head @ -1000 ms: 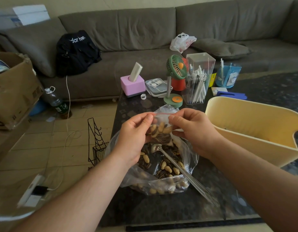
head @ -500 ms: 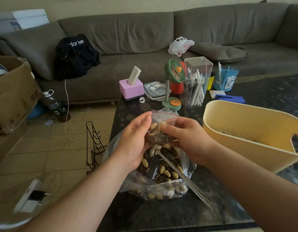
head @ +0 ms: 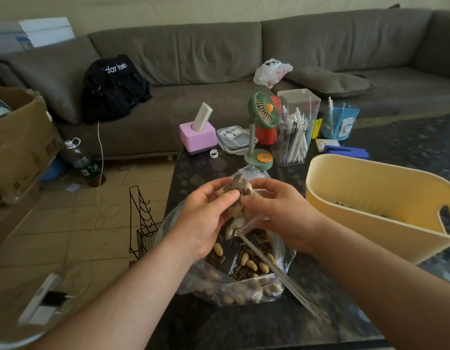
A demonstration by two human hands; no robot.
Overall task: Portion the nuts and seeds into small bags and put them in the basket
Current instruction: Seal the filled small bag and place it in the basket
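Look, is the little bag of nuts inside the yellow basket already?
No, both the left hand and the right hand hold the little bag above the big bag, beside the yellow basket.

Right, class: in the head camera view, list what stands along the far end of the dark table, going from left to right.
Pink holder → small white ring → flat grey tray → green desk fan → clear box of white pens → blue cup.
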